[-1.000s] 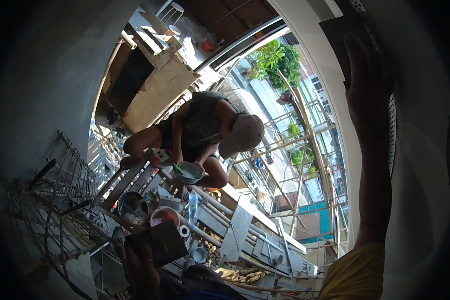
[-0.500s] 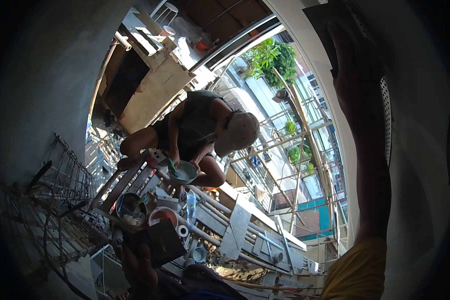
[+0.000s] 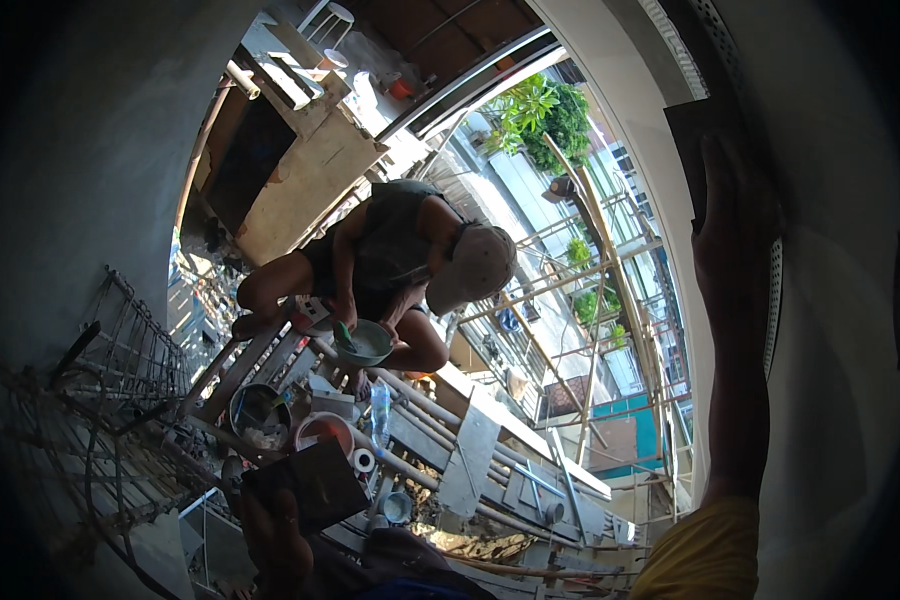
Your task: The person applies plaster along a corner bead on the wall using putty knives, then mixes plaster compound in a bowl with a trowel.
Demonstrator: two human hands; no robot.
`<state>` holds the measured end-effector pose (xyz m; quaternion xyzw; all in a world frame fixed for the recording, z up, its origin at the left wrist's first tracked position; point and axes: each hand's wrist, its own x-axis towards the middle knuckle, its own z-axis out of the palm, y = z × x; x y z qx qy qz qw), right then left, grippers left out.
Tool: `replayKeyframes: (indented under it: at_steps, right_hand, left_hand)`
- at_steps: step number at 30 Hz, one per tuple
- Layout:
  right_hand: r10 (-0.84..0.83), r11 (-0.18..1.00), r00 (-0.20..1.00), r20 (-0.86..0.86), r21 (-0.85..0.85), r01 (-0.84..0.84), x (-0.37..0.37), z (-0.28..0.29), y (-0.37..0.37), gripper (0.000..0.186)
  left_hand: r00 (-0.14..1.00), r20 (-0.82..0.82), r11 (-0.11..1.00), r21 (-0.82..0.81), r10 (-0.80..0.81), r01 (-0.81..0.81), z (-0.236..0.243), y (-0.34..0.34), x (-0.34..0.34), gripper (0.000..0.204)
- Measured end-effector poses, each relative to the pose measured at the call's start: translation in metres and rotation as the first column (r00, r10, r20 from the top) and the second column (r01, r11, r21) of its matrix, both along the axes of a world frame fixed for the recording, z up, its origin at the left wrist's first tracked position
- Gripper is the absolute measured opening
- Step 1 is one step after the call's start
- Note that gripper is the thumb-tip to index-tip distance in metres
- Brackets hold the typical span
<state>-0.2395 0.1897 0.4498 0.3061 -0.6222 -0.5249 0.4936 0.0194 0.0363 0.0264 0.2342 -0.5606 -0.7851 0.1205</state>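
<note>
High at the right, my right hand (image 3: 730, 190) grips a dark flat blade (image 3: 688, 135) held against the pale wall edge, where a perforated strip (image 3: 773, 300) runs along. Low at the left, my left hand (image 3: 275, 530) holds a dark square board (image 3: 320, 485), seen over the clutter of the platform. The board's underside and part of that hand are in shadow. Near it stand a red bucket (image 3: 335, 428) and a dark bucket (image 3: 250, 405).
A co-worker in a cap (image 3: 390, 250) squats ahead, holding a green bowl (image 3: 368, 345). Planks and pipes (image 3: 420, 470) form the platform, with a plastic bottle (image 3: 380, 415) on it. Wire mesh (image 3: 145, 350) lies at the left; bamboo scaffolding (image 3: 610, 270) stands beyond the opening.
My right hand with the blade rose along the wall edge, then came down lower than at first. The co-worker and bowl appear slightly further left in view.
</note>
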Motion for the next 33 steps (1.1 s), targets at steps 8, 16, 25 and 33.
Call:
replayKeyframes:
  at_steps: [8,16,25,33]
  right_hand:
    - [0.079,0.997,0.993,0.092,-0.019,-0.078,0.01,0.005,0.037,0.045]
    - [0.093,0.991,0.99,0.108,-0.106,-0.081,0.063,-0.023,0.079,0.039]
    - [0.459,0.881,-0.219,0.861,-0.472,-0.007,0.168,-0.246,0.051,0.025]
    - [0.305,0.952,-0.048,0.951,-0.306,-0.001,0.122,-0.281,0.075,0.04]
  left_hand:
    - [0.994,0.096,0.995,-0.074,-0.055,0.062,-0.011,0.002,0.0,0.068]
    - [0.982,0.123,0.986,0.102,-0.146,0.134,-0.018,0.003,-0.004,0.071]
    - [0.962,-0.227,0.531,0.802,-0.149,0.272,-0.019,0.024,-0.006,0.06]
    - [0.916,-0.4,0.324,0.872,0.042,0.366,-0.031,0.019,0.003,0.059]
